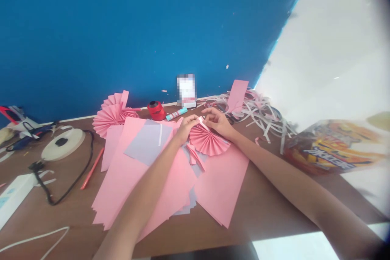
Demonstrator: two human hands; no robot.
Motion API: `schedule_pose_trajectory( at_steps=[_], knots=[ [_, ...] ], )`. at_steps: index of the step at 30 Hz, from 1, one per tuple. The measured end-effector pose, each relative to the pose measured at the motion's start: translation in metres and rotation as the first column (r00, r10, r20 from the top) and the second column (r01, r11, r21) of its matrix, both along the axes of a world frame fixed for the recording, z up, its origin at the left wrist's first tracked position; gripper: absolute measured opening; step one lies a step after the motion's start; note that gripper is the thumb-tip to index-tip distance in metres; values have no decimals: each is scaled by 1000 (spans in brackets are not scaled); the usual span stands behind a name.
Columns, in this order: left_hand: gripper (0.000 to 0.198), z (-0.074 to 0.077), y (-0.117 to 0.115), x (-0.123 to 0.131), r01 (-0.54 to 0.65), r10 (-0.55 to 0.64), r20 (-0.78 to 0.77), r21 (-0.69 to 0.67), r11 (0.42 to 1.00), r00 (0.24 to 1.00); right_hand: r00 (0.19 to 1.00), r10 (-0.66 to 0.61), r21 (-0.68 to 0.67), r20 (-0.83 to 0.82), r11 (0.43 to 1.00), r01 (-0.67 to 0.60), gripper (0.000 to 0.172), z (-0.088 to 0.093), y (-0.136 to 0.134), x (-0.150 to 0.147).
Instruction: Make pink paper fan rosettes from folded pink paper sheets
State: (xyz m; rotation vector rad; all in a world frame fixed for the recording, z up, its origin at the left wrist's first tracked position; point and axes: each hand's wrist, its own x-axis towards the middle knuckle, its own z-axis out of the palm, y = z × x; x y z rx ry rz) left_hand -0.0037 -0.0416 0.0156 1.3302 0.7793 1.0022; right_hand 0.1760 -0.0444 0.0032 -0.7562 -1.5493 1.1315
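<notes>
A pleated pink paper fan [209, 143] is spread in a half-round over the paper sheets, its narrow end up between my hands. My left hand [187, 128] is closed on the fan's upper left side, thumb and fingers pinching near the narrow end. From the other side my right hand [218, 122] pinches the top of the fan, with the index finger bent above it. A small white strip [202, 122] shows at that end, between the fingertips. Just below lies a folded pink paper piece [195, 157].
Pink sheets [225, 187] and a lilac sheet [146, 142] spread beneath my arms. Behind are finished pink fans [109, 115], a red round object [156, 110], a glue stick [176, 114] and a propped phone [186, 89]. Paper strips [265, 115] heap right; a tape roll [63, 144] lies left.
</notes>
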Motion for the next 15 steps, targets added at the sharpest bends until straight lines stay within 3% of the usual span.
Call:
schedule_pose_trajectory(
  at_steps=[5,15],
  knots=[
    [25,0,-1,0,32,-32,13,10,999,999,984,-176,166,-3,971,174,42,5,-4,-5],
    [22,4,-2,0,21,-21,-8,6,1000,1000,975,-215,229,61,954,196,35,2,-6,-8]
  ],
)
